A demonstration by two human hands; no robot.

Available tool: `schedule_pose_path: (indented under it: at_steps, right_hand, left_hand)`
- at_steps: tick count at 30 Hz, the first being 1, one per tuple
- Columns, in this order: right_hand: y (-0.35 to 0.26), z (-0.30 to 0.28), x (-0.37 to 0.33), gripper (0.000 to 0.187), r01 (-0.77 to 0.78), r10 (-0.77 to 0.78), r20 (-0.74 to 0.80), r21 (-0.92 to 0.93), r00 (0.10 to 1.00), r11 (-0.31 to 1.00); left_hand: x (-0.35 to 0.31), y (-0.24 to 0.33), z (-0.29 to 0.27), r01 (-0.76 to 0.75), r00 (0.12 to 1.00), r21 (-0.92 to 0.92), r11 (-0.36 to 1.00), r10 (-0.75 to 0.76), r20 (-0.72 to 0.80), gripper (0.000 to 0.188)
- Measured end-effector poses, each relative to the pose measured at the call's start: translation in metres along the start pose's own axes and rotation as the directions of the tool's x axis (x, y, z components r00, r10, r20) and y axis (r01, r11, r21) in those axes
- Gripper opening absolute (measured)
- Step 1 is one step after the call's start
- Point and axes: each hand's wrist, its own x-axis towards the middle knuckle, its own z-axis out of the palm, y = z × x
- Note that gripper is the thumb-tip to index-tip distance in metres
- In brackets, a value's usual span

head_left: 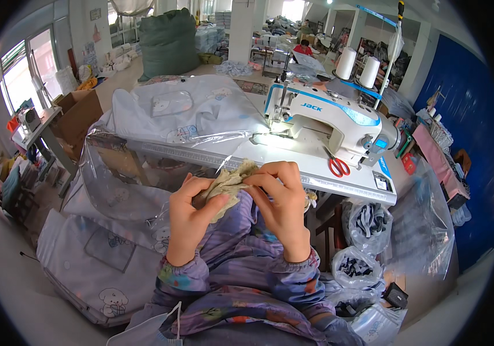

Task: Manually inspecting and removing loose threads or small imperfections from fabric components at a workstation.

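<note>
Between my two hands, above my lap, is a crumpled piece of pale yellow-green cloth (228, 183). My left hand (191, 210) pinches its left side, thumb pressed onto the front. At its right side my right hand (280, 202) grips the cloth with bent fingers and thumb. Beyond my hands stands a white and blue sewing machine (322, 112) on its table (348, 186), its lamp lit at the needle. White printed fabric (201, 106) with clear plastic sheeting (126, 187) spreads over the table's left part and hangs down its front edge.
Red-handled scissors (338, 166) lie by the machine's base. Two white thread cones (346, 63) stand behind it. Clear bags (367, 225) of dark and white pieces sit below the table at right. More folded printed fabric (94, 259) lies at my left. A person (303, 48) sits far back.
</note>
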Motion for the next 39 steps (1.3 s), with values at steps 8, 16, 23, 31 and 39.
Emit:
schedule_pose_path:
  at_steps: [8,16,23,31,39]
  right_hand:
    - [0.016,-0.012,-0.009,0.019,-0.198,0.216,0.009,0.442,0.976,0.875]
    - [-0.003,-0.022,-0.004,0.026,-0.200,0.161,0.133,0.373,0.978,0.906]
    - [0.002,-0.026,-0.005,0.027,-0.070,0.072,-0.020,0.103,0.997,0.992]
    - [0.009,-0.024,-0.005,0.022,-0.067,0.074,-0.158,0.046,0.985,0.997]
    - [0.011,-0.048,-0.011,0.008,-0.224,0.432,-0.162,0.666,0.887,0.711]
  left_hand:
    - [-0.003,0.012,-0.010,0.359,0.933,-0.629,0.689,-0.283,0.222,0.024]
    - [-0.005,0.002,-0.012,0.408,0.913,-0.740,0.535,-0.256,0.318,0.029]
    - [-0.008,-0.008,-0.016,0.433,0.901,-0.704,0.562,-0.263,0.345,0.042]
    - [-0.011,-0.019,-0.020,0.477,0.874,-0.731,0.487,-0.173,0.454,0.043]
    - [-0.015,-0.023,-0.031,0.351,0.933,-0.822,0.448,-0.238,0.269,0.037]
